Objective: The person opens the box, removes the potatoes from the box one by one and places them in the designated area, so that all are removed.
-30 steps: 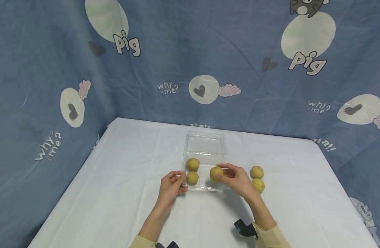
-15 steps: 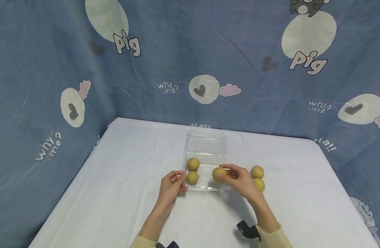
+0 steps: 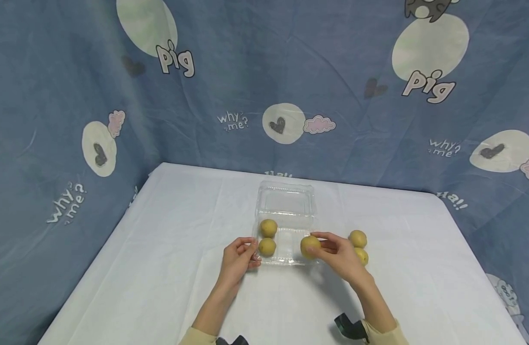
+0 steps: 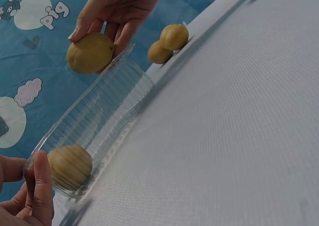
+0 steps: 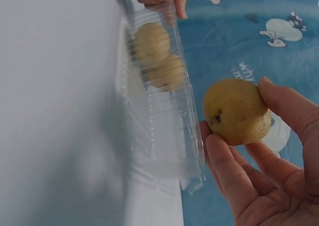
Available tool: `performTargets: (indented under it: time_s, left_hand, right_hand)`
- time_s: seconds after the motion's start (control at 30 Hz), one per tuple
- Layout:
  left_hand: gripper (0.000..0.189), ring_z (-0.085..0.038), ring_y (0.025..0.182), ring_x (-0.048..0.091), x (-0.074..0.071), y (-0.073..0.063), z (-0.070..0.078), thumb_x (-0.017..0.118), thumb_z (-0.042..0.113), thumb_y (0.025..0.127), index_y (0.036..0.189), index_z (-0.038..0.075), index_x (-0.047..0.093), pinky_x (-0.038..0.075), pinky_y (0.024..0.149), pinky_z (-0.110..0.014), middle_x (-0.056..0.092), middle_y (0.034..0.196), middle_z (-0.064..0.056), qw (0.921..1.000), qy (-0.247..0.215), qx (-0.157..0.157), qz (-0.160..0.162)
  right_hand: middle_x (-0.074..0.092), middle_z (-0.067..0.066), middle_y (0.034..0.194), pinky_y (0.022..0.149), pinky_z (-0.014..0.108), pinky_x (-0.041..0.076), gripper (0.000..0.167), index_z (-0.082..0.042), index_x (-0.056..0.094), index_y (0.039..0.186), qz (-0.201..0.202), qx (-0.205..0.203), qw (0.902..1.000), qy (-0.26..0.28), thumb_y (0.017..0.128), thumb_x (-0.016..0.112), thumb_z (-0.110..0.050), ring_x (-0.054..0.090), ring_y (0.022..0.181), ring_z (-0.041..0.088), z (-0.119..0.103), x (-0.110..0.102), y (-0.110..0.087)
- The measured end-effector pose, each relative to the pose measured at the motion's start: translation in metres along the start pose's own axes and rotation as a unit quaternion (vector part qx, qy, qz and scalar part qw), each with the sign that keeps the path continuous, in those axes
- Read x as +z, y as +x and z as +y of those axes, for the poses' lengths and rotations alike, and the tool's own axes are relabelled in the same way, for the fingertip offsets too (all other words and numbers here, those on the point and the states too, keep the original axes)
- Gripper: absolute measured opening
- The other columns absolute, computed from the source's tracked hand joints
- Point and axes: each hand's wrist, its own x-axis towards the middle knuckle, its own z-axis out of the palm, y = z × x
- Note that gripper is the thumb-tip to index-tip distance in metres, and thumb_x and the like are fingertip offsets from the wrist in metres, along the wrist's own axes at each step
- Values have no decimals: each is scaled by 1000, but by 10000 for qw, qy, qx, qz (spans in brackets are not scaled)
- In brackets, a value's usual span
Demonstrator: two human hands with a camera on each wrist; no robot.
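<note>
My right hand (image 3: 339, 256) holds a round yellow fruit (image 3: 310, 247) between thumb and fingers. In the right wrist view this fruit (image 5: 237, 111) shows a dark spot and sits just outside the container wall, above the rim. With thumb and fingers, my left hand (image 3: 239, 261) pinches the left rim of a clear plastic clamshell container (image 3: 286, 262); the left wrist view shows the pinch at the rim (image 4: 62, 119). Two more yellow fruits, a rear one (image 3: 269, 228) and a front one (image 3: 267, 247), lie in the container's left side. Its lid (image 3: 286, 199) lies folded back.
Two further yellow fruits, one behind (image 3: 357, 238) and one in front (image 3: 361, 256), lie on the table right of the container, the front one partly hidden by my right hand. A white cloth (image 3: 182, 230) covers the table. A patterned blue curtain (image 3: 230, 86) hangs behind.
My right hand has moved right and slightly toward me with the yellow fruit, from over the container to its right edge. The left hand stays at the left rim.
</note>
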Motion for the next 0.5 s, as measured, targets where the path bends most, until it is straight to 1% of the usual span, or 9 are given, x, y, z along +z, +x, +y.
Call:
performTargets:
  time_s: [0.13,0.23,0.37,0.5]
  left_hand:
    - [23,-16,63,62,0,0,-1,64,12,96,112,-4,60,60,59,-26,60,73,-7,10000,27,-7,1]
    - [23,-16,63,62,0,0,-1,64,12,96,112,-4,60,60,59,-27,60,73,-8,10000,5,-14,8]
    - [23,-16,63,62,0,1,-1,64,11,96,112,-4,60,59,59,-26,59,73,-8,10000,-27,-20,16]
    - [23,-16,63,61,0,0,-1,64,10,96,113,-4,60,59,58,-26,58,71,-6,10000,-37,3,-6]
  right_hand:
    - [68,10,110,80,27,56,49,-9,63,127,57,56,10000,35,84,79,-27,66,100,22,0,-4,-5]
    - [68,10,111,81,27,56,49,-11,64,127,140,131,9998,2,84,80,-29,66,100,21,1,-7,-8]
    - [67,9,113,83,30,56,50,-14,64,126,263,208,9994,-54,83,80,-33,65,102,22,2,-12,-11]
    - [67,10,115,86,34,56,50,-14,64,127,358,234,9991,-73,83,79,-34,65,105,24,4,-15,-13]
